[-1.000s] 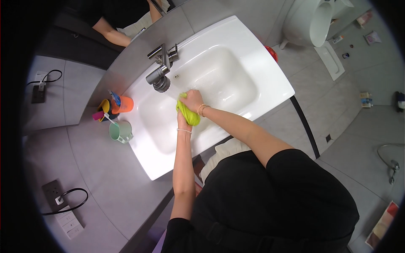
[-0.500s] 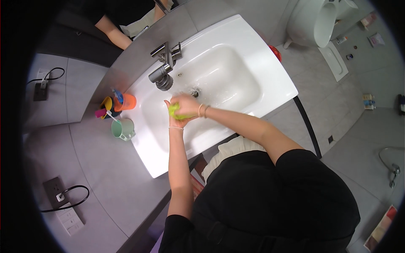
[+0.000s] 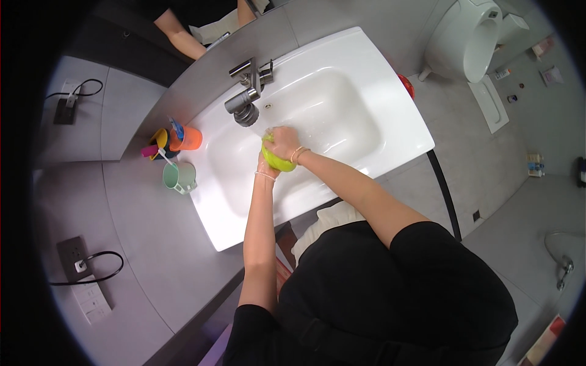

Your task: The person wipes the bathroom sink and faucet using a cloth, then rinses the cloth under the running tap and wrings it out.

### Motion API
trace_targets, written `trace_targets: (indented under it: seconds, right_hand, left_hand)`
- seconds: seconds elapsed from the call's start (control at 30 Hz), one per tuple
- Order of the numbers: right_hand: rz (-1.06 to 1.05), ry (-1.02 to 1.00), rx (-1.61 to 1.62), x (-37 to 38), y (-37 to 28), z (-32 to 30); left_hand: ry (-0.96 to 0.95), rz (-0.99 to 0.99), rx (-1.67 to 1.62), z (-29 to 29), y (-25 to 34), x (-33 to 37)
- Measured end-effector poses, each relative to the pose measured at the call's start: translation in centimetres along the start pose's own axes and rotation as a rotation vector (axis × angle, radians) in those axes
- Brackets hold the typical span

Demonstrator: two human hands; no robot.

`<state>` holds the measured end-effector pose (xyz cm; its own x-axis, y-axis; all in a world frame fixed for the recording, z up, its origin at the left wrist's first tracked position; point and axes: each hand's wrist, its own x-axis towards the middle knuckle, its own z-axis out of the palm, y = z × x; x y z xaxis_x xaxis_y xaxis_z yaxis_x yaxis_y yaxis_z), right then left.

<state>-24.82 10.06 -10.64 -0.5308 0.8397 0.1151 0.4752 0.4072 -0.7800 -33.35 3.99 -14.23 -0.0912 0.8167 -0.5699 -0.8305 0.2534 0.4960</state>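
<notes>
Right hand (image 3: 284, 144) shifted slightly farther over sink (image 3: 354, 116), clamped on cloth (image 3: 280, 163); left hand's (image 3: 265, 167) grip hidden, cannot tell; squeezing low near tap (image 3: 246, 114) should limit splashing.

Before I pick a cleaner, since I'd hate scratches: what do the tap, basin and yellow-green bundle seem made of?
Tap: probably metal, grey and satin, with soft highlights. Basin: likely glazed ceramic, white with glossy reflections; resin possible. Yellow-green bundle: apparently soft fabric, bunched up; fibre and finish unclear.
</notes>
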Motion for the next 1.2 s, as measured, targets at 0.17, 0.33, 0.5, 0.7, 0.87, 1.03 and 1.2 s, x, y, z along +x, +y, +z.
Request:
trace_targets:
  seconds: [0.17, 0.33, 0.5, 0.7, 0.87, 1.03, 1.2]
  right_hand:
    - [-0.092, 0.119, 0.003, 1.7, 2.4, -0.1]
    - [0.054, -0.225, 0.632, 3.2, 3.9, -2.9]
    - [0.138, -0.316, 0.901, 3.3, -0.2, -7.1]
    - [0.071, -0.551, 0.511, 3.1, -2.1, -7.3]
    - [-0.056, -0.576, 0.550, 3.9, -2.9, -8.7]
    - [-0.169, -0.703, 0.354, 4.0, -1.4, -8.6]
    - [-0.128, -0.847, 0.373, 2.4, 0.1, -5.5]
  left_hand:
    - [0.165, 0.174, 0.459, 0.1, 2.3, -1.2]
    - [0.511, 0.243, 1.359, 2.1, 4.2, -4.2]
    - [0.460, -0.044, 1.984, 3.1, 6.6, -6.1]
    - [0.008, 0.614, 1.244, 2.3, 4.3, -3.9]
    - [-0.042, 0.332, 1.178, 1.9, 7.3, -4.5]
    - [-0.110, 0.545, 0.836, 6.4, 8.7, -6.4]
    - [-0.028, 0.548, 0.871, 7.2, 9.8, -8.1]
